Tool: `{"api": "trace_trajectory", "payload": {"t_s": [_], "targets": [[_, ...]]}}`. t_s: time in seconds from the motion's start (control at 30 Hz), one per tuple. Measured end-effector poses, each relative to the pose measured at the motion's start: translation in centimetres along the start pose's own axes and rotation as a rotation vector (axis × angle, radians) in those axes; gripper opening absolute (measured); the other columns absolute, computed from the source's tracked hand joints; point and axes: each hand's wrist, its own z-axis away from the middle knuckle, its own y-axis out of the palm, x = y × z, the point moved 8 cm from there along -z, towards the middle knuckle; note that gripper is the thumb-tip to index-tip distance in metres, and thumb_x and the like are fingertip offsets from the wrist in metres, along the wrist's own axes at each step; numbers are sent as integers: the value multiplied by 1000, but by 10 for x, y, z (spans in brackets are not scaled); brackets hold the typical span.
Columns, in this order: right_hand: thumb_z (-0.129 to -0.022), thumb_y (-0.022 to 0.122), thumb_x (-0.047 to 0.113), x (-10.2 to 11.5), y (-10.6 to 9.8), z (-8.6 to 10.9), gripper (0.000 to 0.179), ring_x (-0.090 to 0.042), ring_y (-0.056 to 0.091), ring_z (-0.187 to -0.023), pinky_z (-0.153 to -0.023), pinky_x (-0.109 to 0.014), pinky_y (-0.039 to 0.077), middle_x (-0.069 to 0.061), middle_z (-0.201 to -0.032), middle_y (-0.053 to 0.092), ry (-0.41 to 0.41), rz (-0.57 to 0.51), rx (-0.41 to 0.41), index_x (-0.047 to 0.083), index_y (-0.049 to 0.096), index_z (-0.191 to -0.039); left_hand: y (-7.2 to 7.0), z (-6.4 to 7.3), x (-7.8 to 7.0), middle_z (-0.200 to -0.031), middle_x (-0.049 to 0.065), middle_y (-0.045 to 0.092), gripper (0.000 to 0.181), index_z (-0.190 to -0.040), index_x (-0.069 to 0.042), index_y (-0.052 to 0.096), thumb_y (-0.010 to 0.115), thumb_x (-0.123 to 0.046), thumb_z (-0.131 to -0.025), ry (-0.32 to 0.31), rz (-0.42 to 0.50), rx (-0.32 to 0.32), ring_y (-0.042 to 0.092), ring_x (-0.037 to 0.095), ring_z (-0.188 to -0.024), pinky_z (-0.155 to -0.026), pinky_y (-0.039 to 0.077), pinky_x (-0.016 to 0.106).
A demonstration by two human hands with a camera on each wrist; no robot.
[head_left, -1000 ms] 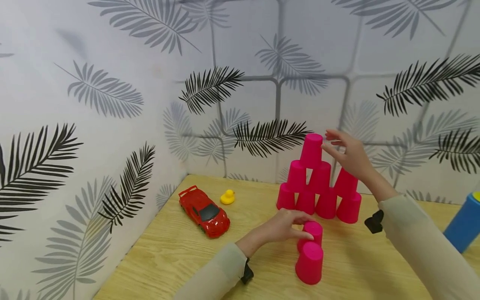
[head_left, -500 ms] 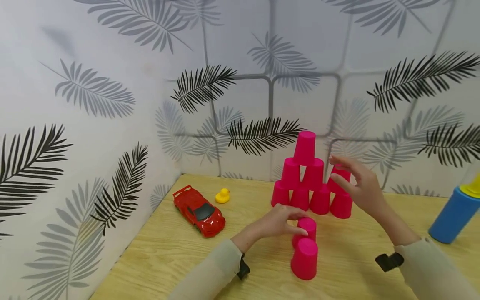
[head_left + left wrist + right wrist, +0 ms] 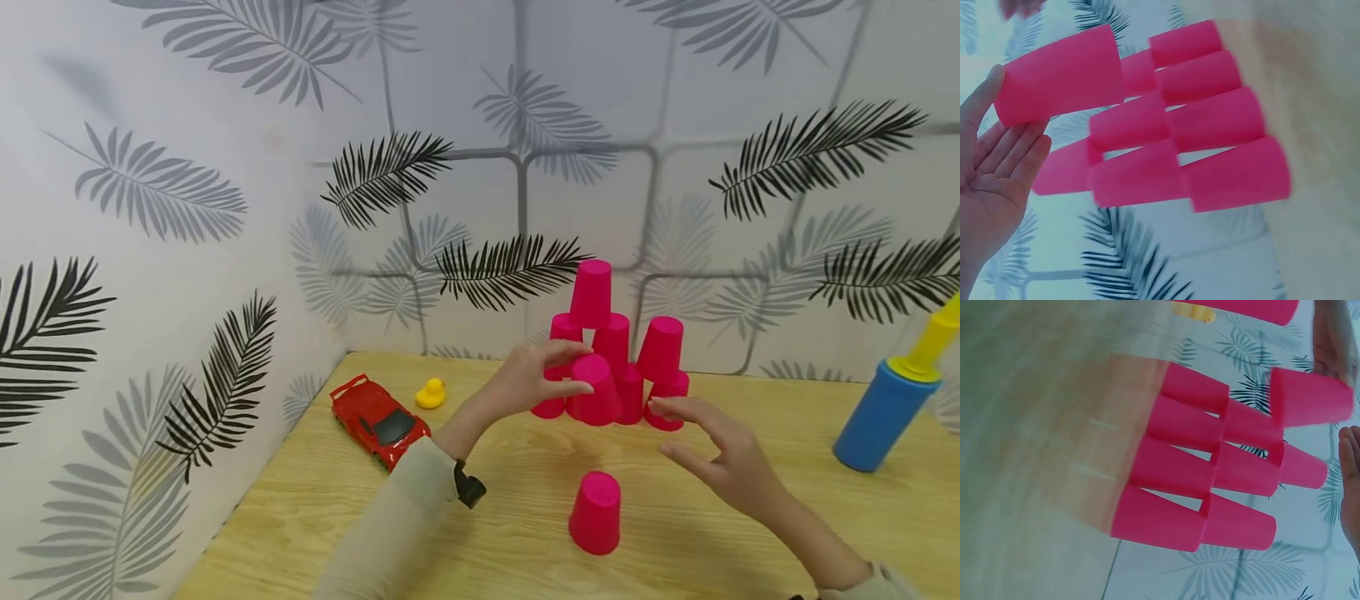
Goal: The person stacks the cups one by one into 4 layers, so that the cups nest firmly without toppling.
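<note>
My left hand (image 3: 525, 382) holds an upside-down pink cup (image 3: 596, 393) off the table, in front of a stack of pink cups; the left wrist view shows the thumb and fingers around this cup (image 3: 1060, 78). The stack has a bottom row of several cups, three above, and one top cup (image 3: 592, 293) over the left pair. My right hand (image 3: 723, 454) hovers right of the stack, fingers spread and holding nothing; only part of this hand (image 3: 1352, 478) shows in the right wrist view. Another upside-down cup (image 3: 597, 512) stands on the table nearer me.
A red toy car (image 3: 378, 423) and a yellow rubber duck (image 3: 431, 393) sit to the left on the wooden table (image 3: 517, 533). At the right stands a blue pump (image 3: 885, 417) with a yellow top. A leaf-patterned wall (image 3: 480, 100) rises behind the stack.
My left hand has lifted one of the two front cups up toward the stack. My right hand has moved down and away from the stack's upper part. The view has turned slightly rightward.
</note>
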Motion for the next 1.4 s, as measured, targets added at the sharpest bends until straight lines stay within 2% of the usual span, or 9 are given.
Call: {"api": "trace_trajectory", "payload": {"t_s": [0.1,0.23,0.37,0.47,0.63,0.73,0.87,1.13,1.4], "targets": [[-67,84,0,2,3,10,57,-1,63,-110,-98,-7,46,-5,-113,69,-3,-26,29,-2,64,-121,-24,-10,-16,-125,9,68,51,-128,-6,62,79,-20,-82,69,-24,-73,68,21,-112,-96,56,28],[-66,84,-2,3,11,21,57,-3,64,-106,-95,-8,48,-4,-114,69,6,-41,93,-1,64,-120,-51,-25,-33,-123,10,69,50,-126,-5,63,80,-16,-80,120,-19,-156,68,21,-112,-98,55,26],[-69,83,1,3,25,31,58,-7,65,-104,-91,-9,50,-2,-116,69,62,-39,226,2,62,-123,-67,-44,-42,-126,10,68,51,-129,-5,61,79,-14,-82,138,5,-188,66,22,-118,-101,52,23],[-74,82,5,3,35,36,57,-9,65,-104,-90,-11,52,-1,-116,68,91,-55,325,3,59,-126,-72,-59,-48,-125,11,67,52,-129,-3,60,78,-14,-82,168,-8,-194,66,22,-116,-100,53,24],[-80,79,15,1,48,41,55,-13,65,-102,-85,-25,58,-4,-115,68,143,-84,443,7,58,-130,-63,-86,-53,-129,11,65,54,-134,-4,56,76,-17,-85,183,-79,-126,65,21,-115,-101,54,34],[-83,77,19,-1,55,43,53,-18,66,-102,-84,-31,59,-6,-115,68,173,-123,487,7,57,-130,-53,-100,-51,-135,8,61,55,-137,-7,54,74,-21,-88,155,-126,-69,61,20,-121,-103,52,32],[-86,75,24,-3,62,46,50,-15,65,-104,-85,-32,59,-5,-117,68,198,-178,528,7,57,-129,-45,-116,-46,-136,6,61,55,-138,-10,54,72,-24,-89,123,-162,-38,59,19,-124,-104,51,28],[-89,70,36,-12,76,54,49,-7,64,-107,-89,-30,58,0,-119,69,299,-237,625,14,57,-130,-29,-139,-40,-134,7,62,54,-137,-10,55,73,-24,-88,88,-167,22,59,20,-124,-102,53,32],[-90,69,36,-12,78,55,45,-7,65,-105,-88,-29,58,0,-117,70,279,-255,641,12,59,-127,-6,-151,-34,-135,7,61,56,-139,-9,53,72,-27,-89,37,-229,101,58,21,-126,-107,49,29]]}}
